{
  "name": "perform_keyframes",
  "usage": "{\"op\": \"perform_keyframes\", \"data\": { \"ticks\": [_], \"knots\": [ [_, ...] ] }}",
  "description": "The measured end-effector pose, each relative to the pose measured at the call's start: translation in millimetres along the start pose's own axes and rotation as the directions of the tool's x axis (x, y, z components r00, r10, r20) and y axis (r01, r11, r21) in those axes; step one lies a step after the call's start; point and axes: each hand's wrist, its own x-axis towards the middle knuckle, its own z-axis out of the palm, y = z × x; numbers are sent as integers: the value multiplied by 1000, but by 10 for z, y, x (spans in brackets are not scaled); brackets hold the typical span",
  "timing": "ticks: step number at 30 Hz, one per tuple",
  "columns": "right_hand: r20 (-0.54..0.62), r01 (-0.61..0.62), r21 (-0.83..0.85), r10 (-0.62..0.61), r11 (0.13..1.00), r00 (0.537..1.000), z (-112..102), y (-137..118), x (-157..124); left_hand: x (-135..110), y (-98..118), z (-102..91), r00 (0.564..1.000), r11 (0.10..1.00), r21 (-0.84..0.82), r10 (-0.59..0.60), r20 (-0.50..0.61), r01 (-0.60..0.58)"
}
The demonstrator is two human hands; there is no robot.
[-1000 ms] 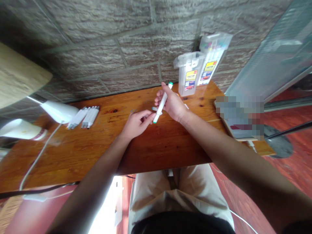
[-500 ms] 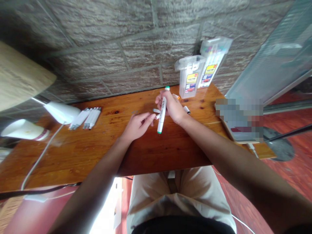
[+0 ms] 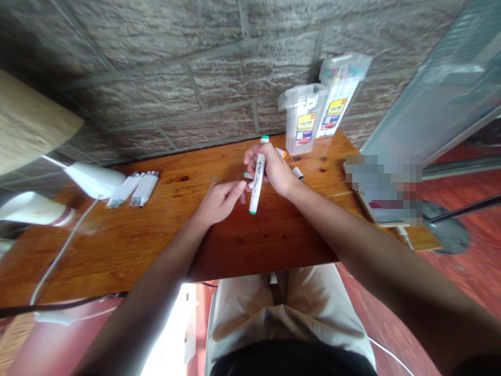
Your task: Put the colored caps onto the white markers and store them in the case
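Item, centre of frame: one white marker with green ends, held aslant above the wooden table. The right hand pinched its upper half between thumb and curled fingers, leaving the lower end free.

Item, left of it: the left hand, thumb and forefinger drawn together beside a small white piece; whether they gripped it could not be told.

Handling note: the hold seemed best light and steady, the left fingertips off the printed barrel, the lower end well above the wood.

Obstructions: a teal-ended marker, partly hidden behind the held one; a dark-ended marker right of the right wrist; an orange-ended marker behind that hand. All looked liable to be knocked.

Surroundings: grouped markers and a white lamp, left; a paper cup, far left; two labelled plastic containers, upper right.
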Motion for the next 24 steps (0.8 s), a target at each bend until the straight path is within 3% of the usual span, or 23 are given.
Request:
{"op": "perform_keyframes", "data": {
  "ticks": [9, 16, 20, 24],
  "knots": [
    [87, 60, 23, -62, 998, 994, -18, 62, 8, 0, 7, -28, 999, 999, -31, 37, 33, -36],
    [74, 83, 32, -85, 996, 994, -19, 89, 42, -11, 52, 3, 996, 998, -42, 53, 65, -51],
    [23, 94, 19, -95, 995, 995, -25, 93, 60, -11, 50, 38, 1000, 999, -30, 27, 0, -26],
    [-135, 75, 72, -65, 995, 989, -38, 67, 108, 41, 28, 28, 987, 965, -259, -79, -142, 40]
  ]
}}
